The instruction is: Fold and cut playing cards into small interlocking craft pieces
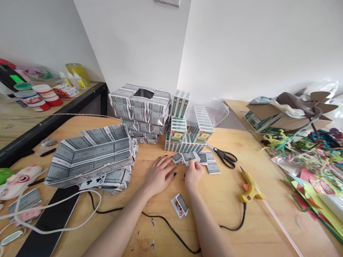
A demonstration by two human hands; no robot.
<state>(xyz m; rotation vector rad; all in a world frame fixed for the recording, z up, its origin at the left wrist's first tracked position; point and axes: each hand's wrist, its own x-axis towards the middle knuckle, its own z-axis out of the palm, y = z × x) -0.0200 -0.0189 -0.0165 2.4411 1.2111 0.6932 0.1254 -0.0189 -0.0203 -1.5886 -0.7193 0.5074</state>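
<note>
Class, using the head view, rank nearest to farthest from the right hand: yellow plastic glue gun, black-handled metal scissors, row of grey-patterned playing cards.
1. Row of cards, at the right hand.
2. Scissors, to the right.
3. Glue gun, farther right.

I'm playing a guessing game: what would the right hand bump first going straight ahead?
The right hand would probably meet the loose cards right in front of it, with the stacked boxes behind; depth is hard to judge.

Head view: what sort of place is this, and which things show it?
Probably a craft workspace: a yellow glue gun and black-handled scissors lie on a wooden table with playing cards.
</note>
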